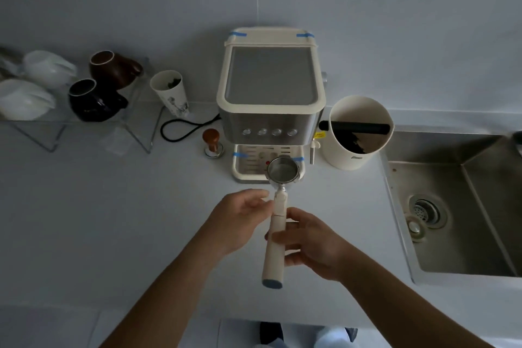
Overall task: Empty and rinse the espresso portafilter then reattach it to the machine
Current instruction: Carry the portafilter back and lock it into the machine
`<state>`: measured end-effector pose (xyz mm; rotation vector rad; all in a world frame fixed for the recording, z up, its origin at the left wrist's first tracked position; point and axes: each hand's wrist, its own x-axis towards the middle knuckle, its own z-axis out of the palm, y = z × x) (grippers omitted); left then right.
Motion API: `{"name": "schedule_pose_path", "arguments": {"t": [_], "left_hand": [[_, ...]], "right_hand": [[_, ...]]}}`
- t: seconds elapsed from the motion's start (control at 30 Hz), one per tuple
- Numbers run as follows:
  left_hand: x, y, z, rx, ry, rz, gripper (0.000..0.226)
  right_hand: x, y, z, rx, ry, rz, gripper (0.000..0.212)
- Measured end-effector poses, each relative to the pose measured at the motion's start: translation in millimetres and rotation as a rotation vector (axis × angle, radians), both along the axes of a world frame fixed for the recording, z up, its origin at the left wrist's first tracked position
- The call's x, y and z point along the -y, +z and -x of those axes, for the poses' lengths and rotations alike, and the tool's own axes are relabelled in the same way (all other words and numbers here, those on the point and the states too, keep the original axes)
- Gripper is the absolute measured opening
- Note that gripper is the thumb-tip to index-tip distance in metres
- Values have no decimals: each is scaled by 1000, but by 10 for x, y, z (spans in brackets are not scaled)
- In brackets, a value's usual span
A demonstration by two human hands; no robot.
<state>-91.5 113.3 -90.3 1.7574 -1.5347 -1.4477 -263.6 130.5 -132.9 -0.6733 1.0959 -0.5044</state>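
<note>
The portafilter [275,246] has a cream handle and a round metal basket [283,173] that looks empty. It is held level above the counter, its basket just in front of the espresso machine's drip tray [248,167]. My right hand [308,243] grips the middle of the handle. My left hand [243,217] touches the handle's upper part with its fingertips, fingers loosely bent. The cream and steel espresso machine [271,99] stands at the back centre.
A cream knock box [356,158] with dark grounds and a black bar stands right of the machine. A steel sink [463,217] lies at the right. A tamper [213,144], a black cord, a paper cup [171,93] and a rack of mugs [96,93] sit left.
</note>
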Motion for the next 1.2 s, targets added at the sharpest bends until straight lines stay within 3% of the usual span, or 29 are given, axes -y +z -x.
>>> {"name": "schedule_pose_path", "arguments": {"t": [0.17, 0.33, 0.47, 0.87, 1.03, 1.2], "left_hand": [[166, 329, -357, 127, -35, 396, 34], [545, 552, -505, 311, -132, 877, 27], [878, 678, -418, 374, -258, 1054, 31], [1660, 626, -128, 632, -601, 842, 60], [1690, 484, -135, 726, -603, 934, 65], [1727, 524, -147, 653, -566, 903, 58]], "right_hand": [[140, -153, -90, 16, -1, -57, 56], [306, -281, -183, 24, -22, -96, 59], [418, -346, -208, 36, -39, -105, 56], [744, -433, -350, 94, -45, -47, 60], [809, -442, -370, 91, -28, -26, 63], [916, -403, -345, 106, -45, 21, 60]]}}
